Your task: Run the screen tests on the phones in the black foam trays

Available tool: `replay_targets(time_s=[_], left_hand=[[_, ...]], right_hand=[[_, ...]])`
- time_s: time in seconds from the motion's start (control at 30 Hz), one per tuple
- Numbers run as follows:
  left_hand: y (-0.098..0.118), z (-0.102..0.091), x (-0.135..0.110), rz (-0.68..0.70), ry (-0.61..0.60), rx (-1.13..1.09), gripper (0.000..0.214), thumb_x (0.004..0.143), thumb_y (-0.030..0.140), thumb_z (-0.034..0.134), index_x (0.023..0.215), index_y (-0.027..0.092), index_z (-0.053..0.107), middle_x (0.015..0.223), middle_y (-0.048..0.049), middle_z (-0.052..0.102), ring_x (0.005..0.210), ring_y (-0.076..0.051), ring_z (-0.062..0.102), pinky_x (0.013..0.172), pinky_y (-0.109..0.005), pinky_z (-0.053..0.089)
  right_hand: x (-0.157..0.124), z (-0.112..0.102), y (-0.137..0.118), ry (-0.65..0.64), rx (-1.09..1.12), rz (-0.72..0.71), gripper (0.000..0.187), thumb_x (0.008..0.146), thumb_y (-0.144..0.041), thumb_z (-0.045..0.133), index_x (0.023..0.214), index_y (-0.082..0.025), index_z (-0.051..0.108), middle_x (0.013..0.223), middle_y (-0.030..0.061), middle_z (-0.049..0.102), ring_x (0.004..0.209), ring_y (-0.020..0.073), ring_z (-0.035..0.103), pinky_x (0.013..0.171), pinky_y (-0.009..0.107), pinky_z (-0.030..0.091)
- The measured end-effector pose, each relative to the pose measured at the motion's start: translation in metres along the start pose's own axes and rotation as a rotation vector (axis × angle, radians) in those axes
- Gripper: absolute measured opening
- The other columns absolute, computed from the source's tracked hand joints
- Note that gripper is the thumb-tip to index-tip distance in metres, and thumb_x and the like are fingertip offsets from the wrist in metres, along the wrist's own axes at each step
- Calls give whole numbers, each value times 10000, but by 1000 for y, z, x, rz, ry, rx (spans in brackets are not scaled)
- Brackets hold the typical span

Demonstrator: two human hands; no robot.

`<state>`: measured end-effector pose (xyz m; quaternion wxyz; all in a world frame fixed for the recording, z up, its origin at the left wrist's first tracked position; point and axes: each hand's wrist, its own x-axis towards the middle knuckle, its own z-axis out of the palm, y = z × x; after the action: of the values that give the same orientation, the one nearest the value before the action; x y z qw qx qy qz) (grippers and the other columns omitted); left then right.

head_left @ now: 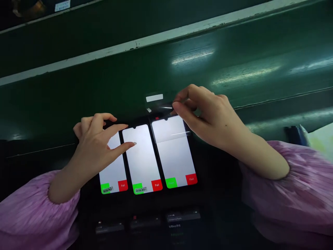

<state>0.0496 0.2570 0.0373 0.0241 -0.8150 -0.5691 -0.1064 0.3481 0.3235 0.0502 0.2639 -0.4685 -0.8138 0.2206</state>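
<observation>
Three phones lie side by side in a dark fixture, their screens lit white with a green and a red button at the bottom. My left hand (97, 142) hovers over the left phone (114, 172), fingers spread and reaching toward the middle phone (142, 158). My right hand (205, 114) pinches the top edge of a clear protective film (166, 130) that is partly lifted off the top of the right phone (175, 152). A white pull tab (154, 98) on the film stands just above the phone.
A dark green conveyor belt (234, 69) with a white edge strip (156, 38) runs across behind the fixture. Dark connector blocks (145, 224) sit in front of the phones. Pink sleeves cover both my forearms.
</observation>
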Motion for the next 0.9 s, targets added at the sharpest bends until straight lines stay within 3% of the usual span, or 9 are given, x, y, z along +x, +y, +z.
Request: replay_targets(time_s=[0.1,0.2,0.27,0.37,0.5,0.63,0.7,0.8,0.9], left_hand=[[23,-9,-5,131,50,-35,205,972,384,695,1160,337,761,1122,-81,641,999,-275,550,909,-519,432],[51,-11,-8,383,11,-78,299,977,238,647,1228,362,753,1035,-48,651,920,-220,550,955,-499,416],[62,-7,-6,457,-17,-50,337,987,236,615,1264,369,752,1027,-48,671,927,-223,561,986,-503,400],[56,-1,1,392,1,33,319,1017,320,566,1268,339,762,1059,-62,686,907,-234,568,963,-511,386],[24,-3,9,221,74,54,292,1013,373,560,1143,279,803,979,-78,654,870,-257,537,864,-494,389],[4,-7,13,57,8,81,257,993,411,614,1068,264,812,1000,-93,642,926,-290,538,823,-485,398],[2,-4,16,42,-14,54,226,988,412,645,1044,272,813,1008,-88,644,939,-295,543,822,-484,406],[3,-1,17,45,59,-41,151,996,341,667,944,298,801,958,-51,658,941,-278,567,866,-492,428],[11,-11,1,114,67,-251,101,993,247,676,939,277,756,1009,-15,722,998,-252,632,912,-461,472]], right_hand=[[0,4,3,-5,0,10,117,1066,-299,490,985,-257,563,836,10,689,823,223,645,795,396,509],[1,10,8,0,-15,-11,143,1062,-313,483,980,-250,581,856,12,708,837,220,639,775,389,489],[1,14,11,7,-31,-31,160,1056,-305,473,983,-235,596,868,12,712,841,213,634,767,378,467],[0,17,15,10,-40,-50,187,1055,-299,458,990,-210,609,885,21,715,838,210,627,755,375,436],[-1,19,17,-5,-55,-38,181,1053,-291,461,992,-212,613,875,29,715,838,221,623,758,387,421],[0,17,15,-26,-61,-35,166,1062,-294,462,1012,-226,606,909,19,723,846,222,632,779,402,433],[-3,13,13,-5,-60,-38,160,1070,-311,470,1011,-241,602,900,11,717,849,226,629,768,398,441],[-21,5,9,48,-70,-75,161,1082,-345,492,992,-276,608,889,20,717,825,230,604,728,399,439],[-53,-5,1,-106,-68,-245,181,1102,-367,487,1068,-280,642,941,10,736,841,215,605,740,400,444]])
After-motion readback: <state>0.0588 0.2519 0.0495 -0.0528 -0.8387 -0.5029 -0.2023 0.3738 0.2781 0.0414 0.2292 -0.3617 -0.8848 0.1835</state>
